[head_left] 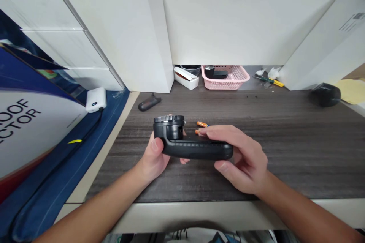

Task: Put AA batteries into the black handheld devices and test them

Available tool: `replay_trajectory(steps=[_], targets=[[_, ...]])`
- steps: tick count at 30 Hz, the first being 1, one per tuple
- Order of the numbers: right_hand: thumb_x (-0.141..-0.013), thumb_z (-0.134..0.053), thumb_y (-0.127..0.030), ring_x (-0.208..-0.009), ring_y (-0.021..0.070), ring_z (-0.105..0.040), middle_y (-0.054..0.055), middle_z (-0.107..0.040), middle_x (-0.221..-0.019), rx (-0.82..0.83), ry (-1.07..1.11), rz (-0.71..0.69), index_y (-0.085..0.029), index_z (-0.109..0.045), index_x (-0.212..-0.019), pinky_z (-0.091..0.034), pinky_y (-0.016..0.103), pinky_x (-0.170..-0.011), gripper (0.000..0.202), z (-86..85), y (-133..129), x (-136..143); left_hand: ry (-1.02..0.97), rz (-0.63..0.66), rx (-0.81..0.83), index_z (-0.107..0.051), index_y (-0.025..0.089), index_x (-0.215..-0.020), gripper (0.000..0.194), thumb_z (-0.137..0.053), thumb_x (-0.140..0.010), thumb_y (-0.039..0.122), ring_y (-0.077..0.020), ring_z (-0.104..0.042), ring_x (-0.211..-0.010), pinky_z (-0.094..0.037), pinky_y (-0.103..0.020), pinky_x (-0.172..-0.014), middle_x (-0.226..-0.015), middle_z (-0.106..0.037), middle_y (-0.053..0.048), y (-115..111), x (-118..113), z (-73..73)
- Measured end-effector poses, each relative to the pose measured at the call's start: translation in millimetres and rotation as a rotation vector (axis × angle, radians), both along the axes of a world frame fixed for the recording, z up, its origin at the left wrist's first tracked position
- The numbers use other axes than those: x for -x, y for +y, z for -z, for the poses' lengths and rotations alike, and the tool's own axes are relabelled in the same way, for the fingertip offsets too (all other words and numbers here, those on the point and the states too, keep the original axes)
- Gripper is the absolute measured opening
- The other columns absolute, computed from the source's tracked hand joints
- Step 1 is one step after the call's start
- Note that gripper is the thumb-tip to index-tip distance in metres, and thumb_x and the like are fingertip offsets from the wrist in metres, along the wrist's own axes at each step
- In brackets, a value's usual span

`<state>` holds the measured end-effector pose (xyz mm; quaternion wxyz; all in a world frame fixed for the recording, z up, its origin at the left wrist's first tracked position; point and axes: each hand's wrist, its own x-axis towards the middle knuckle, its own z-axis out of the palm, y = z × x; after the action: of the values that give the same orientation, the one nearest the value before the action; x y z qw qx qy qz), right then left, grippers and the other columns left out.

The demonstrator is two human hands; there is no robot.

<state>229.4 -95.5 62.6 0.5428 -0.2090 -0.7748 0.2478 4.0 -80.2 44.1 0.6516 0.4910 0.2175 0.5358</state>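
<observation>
The person's left hand had a firm hold on the wheel-topped end of a black device, thumb pressed to the near side, the forearm coming in from eight o'clock. The device lay level above the table, in front of the person. From four o'clock came the right hand, curved about the device's other end, fingers stretched over the top and thumb at the lower edge; I could not tell whether it gripped or only touched. Most of the left fingers were hidden behind the device, a few tips showing below it. Just beyond, toward twelve o'clock, lay an orange battery; a second battery was mostly covered by the right fingertips. At two o'clock, a dark rounded object was too blurred to make out.
</observation>
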Motion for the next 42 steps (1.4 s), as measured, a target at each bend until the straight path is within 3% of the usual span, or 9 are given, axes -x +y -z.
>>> replay_trajectory(steps=[3,7,11,17,22,26,32,38,42], targets=[[-0.099,-0.071,-0.032,-0.119,0.0290,-0.073,0.011,-0.075,-0.131,-0.003,-0.016,-0.015,-0.027,-0.062,-0.143,-0.060,0.046,-0.103,0.046,-2.4,-2.0,0.1,-0.045,-0.051,-0.019,-0.066,0.020,-0.117,0.074,-0.078,-0.074,0.079,-0.0188,-0.068,-0.052,-0.056,-0.027,-0.043,-0.088,-0.075,-0.005,-1.3,-2.0,-3.4],[-0.100,-0.071,-0.033,-0.121,0.0281,-0.073,0.012,-0.076,-0.129,-0.026,-0.024,-0.020,-0.026,-0.062,-0.145,-0.062,0.041,-0.099,0.046,-3.8,-2.7,-0.4,-0.070,-0.070,-0.052,-0.066,0.021,-0.114,0.068,-0.080,-0.075,0.075,-0.0157,-0.065,-0.050,-0.053,-0.024,-0.042,-0.084,-0.074,-0.004,-2.3,-5.7,-8.8],[-0.101,-0.069,-0.034,-0.119,0.0289,-0.074,0.012,-0.076,-0.128,-0.046,-0.030,-0.016,-0.027,-0.061,-0.147,-0.063,0.042,-0.098,0.047,-3.4,-2.6,-0.6,-0.076,-0.034,-0.073,-0.067,0.020,-0.112,0.066,-0.077,-0.079,0.075,-0.0152,-0.065,-0.051,-0.053,-0.024,-0.044,-0.083,-0.073,-0.004,-2.6,-5.9,-8.2],[-0.102,-0.067,-0.035,-0.118,0.0303,-0.075,0.012,-0.078,-0.125,-0.060,-0.024,-0.010,-0.027,-0.062,-0.146,-0.064,0.044,-0.096,0.045,-4.8,-3.0,0.0,-0.053,-0.087,-0.044,-0.067,0.020,-0.113,0.068,-0.079,-0.075,0.076,-0.0171,-0.065,-0.051,-0.052,-0.025,-0.042,-0.082,-0.073,-0.004,-3.3,-4.6,-5.4],[-0.099,-0.072,-0.033,-0.119,0.0306,-0.074,0.012,-0.077,-0.125,-0.029,0.000,-0.018,-0.025,-0.063,-0.143,-0.063,0.045,-0.098,0.046,-4.9,-3.4,1.2,-0.068,-0.049,-0.081,-0.071,0.019,-0.108,0.062,-0.077,-0.079,0.074,-0.0135,-0.064,-0.054,-0.054,-0.023,-0.048,-0.090,-0.075,-0.006,-2.7,-4.2,-4.7],[-0.096,-0.075,-0.031,-0.121,0.0299,-0.073,0.013,-0.076,-0.127,-0.006,0.008,-0.030,-0.024,-0.064,-0.141,-0.062,0.045,-0.101,0.046,-4.6,-4.2,1.8,-0.058,-0.123,-0.065,-0.073,0.016,-0.100,0.066,-0.082,-0.072,0.075,-0.0150,-0.065,-0.067,-0.058,-0.024,-0.062,-0.085,-0.071,-0.006,-0.7,-4.4,-5.4],[-0.098,-0.073,-0.033,-0.120,0.0307,-0.074,0.013,-0.077,-0.127,-0.022,-0.004,-0.027,-0.026,-0.062,-0.143,-0.063,0.046,-0.100,0.047,-3.2,-4.3,0.3,0.008,-0.172,-0.052,-0.069,0.016,-0.097,0.068,-0.080,-0.070,0.078,-0.0175,-0.061,-0.066,-0.053,-0.027,-0.059,-0.080,-0.066,-0.007,0.0,-3.2,-4.4],[-0.099,-0.070,-0.033,-0.116,0.0299,-0.076,0.013,-0.077,-0.126,-0.080,-0.018,-0.031,-0.024,-0.061,-0.145,-0.064,0.044,-0.096,0.048,-1.1,-2.7,-1.0,0.002,-0.089,-0.088,-0.068,0.016,-0.102,0.065,-0.078,-0.075,0.075,-0.0176,-0.061,-0.071,-0.051,-0.026,-0.061,-0.086,-0.067,-0.008,0.7,0.8,1.1],[-0.101,-0.067,-0.033,-0.114,0.0292,-0.076,0.014,-0.077,-0.125,-0.127,-0.013,-0.011,-0.021,-0.063,-0.145,-0.064,0.041,-0.094,0.045,-1.8,-1.5,-0.7,0.004,-0.100,-0.079,-0.068,0.018,-0.099,0.072,-0.080,-0.068,0.081,-0.0158,-0.060,-0.070,-0.052,-0.025,-0.063,-0.086,-0.067,-0.006,1.2,-0.3,-0.8]])
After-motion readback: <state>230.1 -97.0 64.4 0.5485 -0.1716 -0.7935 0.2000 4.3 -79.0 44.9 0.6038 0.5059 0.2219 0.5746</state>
